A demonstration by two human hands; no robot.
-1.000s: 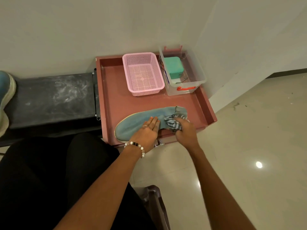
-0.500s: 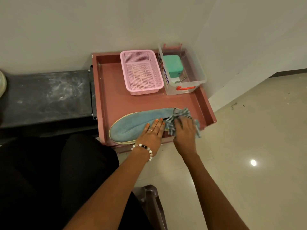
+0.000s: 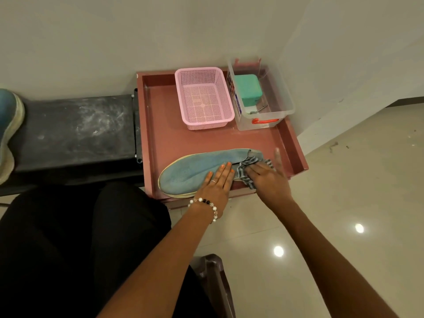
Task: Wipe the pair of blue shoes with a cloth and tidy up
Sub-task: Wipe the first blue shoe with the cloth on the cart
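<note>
Dim warm light, glare spots on floor (image 3: pixel 344 226), edges bowed.

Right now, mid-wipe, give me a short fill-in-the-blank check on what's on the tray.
The left hand rests flat on the blue ____.
The right hand presses a striped ____ at the shoe's end.
The basket on the red tray is coloured ____.
The green box sits inside the clear ____.
Missing: shoe; cloth; pink; container

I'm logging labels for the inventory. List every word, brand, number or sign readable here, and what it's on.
Nothing here can be read.
Clear plastic box: a printed label on its left wall, with red and blue print, too small and too steeply angled to read.
Blue shoe, pink basket, green case, striped cloth: no visible text.
</note>
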